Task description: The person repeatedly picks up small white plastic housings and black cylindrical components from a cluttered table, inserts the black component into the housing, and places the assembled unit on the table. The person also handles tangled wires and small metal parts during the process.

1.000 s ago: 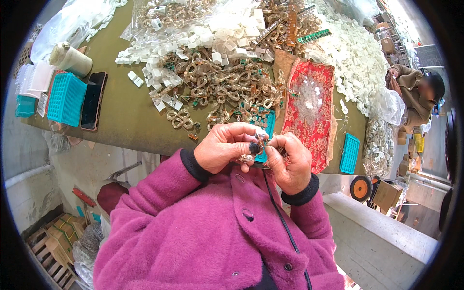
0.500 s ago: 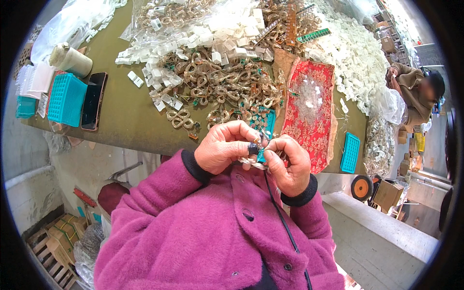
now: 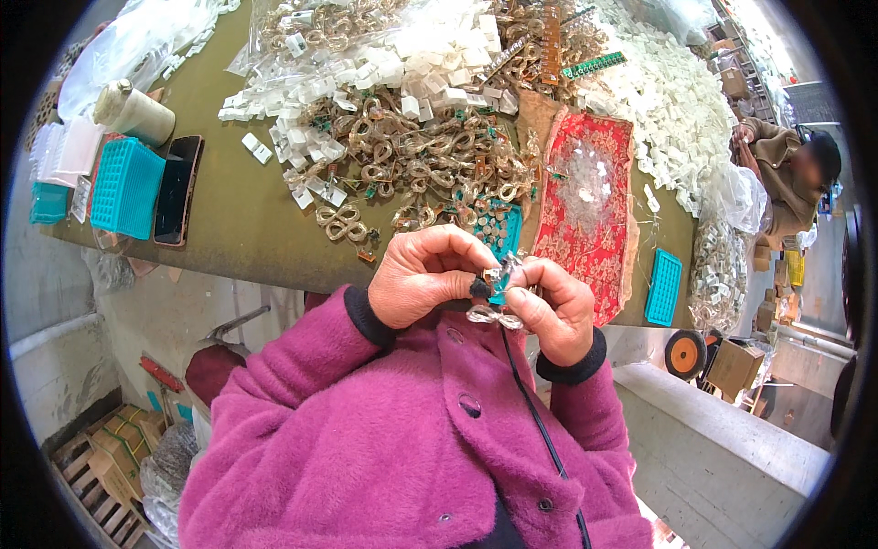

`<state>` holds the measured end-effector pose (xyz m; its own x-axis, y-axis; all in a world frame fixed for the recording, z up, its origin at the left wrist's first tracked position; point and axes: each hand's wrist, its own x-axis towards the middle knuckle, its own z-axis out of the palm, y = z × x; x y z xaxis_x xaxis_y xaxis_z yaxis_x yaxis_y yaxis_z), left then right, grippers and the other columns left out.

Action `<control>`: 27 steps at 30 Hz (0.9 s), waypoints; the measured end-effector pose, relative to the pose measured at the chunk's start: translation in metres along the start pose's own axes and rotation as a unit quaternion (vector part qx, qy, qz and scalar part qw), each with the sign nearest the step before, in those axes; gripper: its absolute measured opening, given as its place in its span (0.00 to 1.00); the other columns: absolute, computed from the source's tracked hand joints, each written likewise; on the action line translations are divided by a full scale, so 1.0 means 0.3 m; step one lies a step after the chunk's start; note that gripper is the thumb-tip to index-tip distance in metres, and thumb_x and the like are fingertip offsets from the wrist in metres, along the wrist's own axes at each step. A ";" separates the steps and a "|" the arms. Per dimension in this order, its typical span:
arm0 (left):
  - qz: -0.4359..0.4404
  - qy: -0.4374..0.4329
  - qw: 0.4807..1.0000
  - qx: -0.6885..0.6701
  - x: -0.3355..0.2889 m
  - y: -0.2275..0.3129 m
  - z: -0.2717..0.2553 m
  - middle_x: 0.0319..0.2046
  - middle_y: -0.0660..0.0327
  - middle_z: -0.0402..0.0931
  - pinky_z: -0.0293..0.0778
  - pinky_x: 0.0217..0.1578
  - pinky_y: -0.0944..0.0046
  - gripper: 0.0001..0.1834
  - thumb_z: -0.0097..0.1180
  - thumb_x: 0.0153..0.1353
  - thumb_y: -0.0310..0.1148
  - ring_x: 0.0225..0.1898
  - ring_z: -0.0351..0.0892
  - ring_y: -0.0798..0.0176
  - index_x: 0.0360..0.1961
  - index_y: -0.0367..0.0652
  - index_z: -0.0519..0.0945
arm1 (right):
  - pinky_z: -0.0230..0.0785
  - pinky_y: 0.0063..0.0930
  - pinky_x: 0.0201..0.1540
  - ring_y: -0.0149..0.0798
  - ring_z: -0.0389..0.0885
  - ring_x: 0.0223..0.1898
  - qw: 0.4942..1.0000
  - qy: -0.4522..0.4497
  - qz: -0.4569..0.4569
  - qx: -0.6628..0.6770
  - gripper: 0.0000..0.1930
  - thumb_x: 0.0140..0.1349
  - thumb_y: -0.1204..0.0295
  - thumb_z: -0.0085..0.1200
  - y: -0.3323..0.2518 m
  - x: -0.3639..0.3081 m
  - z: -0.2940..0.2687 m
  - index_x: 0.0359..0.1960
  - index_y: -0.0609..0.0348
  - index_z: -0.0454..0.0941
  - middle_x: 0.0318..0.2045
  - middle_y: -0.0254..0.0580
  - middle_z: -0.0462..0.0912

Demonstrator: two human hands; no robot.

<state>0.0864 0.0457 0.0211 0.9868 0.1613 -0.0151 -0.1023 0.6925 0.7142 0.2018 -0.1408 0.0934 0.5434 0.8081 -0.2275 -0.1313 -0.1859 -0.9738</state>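
Observation:
My left hand (image 3: 413,279), with a dark cover on the thumb tip, pinches a small pale piece (image 3: 493,274) in front of my chest. Close beside it, my right hand (image 3: 560,311) is closed at the fingertips on a bundle of thin clear wire (image 3: 494,317), whose loops hang below the fingers. How the piece and the wire join is too small to make out. Just beyond the hands lies a teal tray (image 3: 506,240) holding several round silvery discs. Behind it spreads a heap of looped clear-wire bundles (image 3: 393,151) with small green and brown boards among them.
Small white plastic cases (image 3: 672,110) are heaped at the far right. A red patterned cloth (image 3: 585,247) bears clear bits. Teal trays (image 3: 126,188), a phone (image 3: 177,190) and a jar (image 3: 133,112) stand left; another teal tray (image 3: 663,287) lies right. A person (image 3: 791,174) sits beyond.
Both hands have shifted slightly, the right one a little right and down. The wire loops hang more openly below the fingers, and more of the tray of discs shows.

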 end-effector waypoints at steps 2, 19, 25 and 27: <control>0.021 -0.003 1.000 0.014 -0.002 -0.006 -0.001 0.46 0.58 0.83 0.83 0.51 0.62 0.12 0.65 0.64 0.16 0.49 0.85 0.64 0.47 0.36 0.81 | 0.63 0.16 0.32 0.18 0.70 0.31 1.000 -0.010 -0.001 0.026 0.04 0.72 0.74 0.59 -0.001 0.004 -0.012 0.43 0.61 0.79 0.33 0.25 0.77; -0.016 0.012 1.000 -0.001 -0.010 -0.008 0.015 0.47 0.58 0.82 0.83 0.51 0.62 0.13 0.64 0.66 0.17 0.49 0.84 0.65 0.50 0.36 0.78 | 0.65 0.15 0.37 0.18 0.72 0.34 0.999 0.011 -0.006 0.038 0.05 0.72 0.74 0.59 0.018 0.014 -0.004 0.44 0.62 0.80 0.35 0.25 0.78; -0.014 0.029 0.999 0.016 -0.013 -0.006 0.009 0.47 0.59 0.82 0.82 0.53 0.63 0.13 0.65 0.66 0.19 0.49 0.84 0.66 0.50 0.37 0.78 | 0.63 0.15 0.33 0.17 0.70 0.31 0.999 0.012 -0.022 -0.021 0.05 0.72 0.74 0.59 0.021 0.013 -0.001 0.44 0.61 0.79 0.33 0.23 0.77; -0.022 0.036 0.999 0.005 -0.013 -0.010 0.010 0.47 0.59 0.83 0.81 0.53 0.62 0.13 0.65 0.66 0.19 0.49 0.84 0.66 0.50 0.37 0.78 | 0.61 0.14 0.31 0.17 0.69 0.29 0.999 0.023 -0.002 0.026 0.05 0.72 0.73 0.59 0.023 0.010 -0.007 0.44 0.61 0.79 0.31 0.23 0.76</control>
<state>0.0832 0.0410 0.0211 0.9786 0.1818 -0.0967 -0.0578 0.6933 0.7183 0.2042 -0.1407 0.0859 0.5813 0.7822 -0.2239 -0.1702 -0.1522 -0.9736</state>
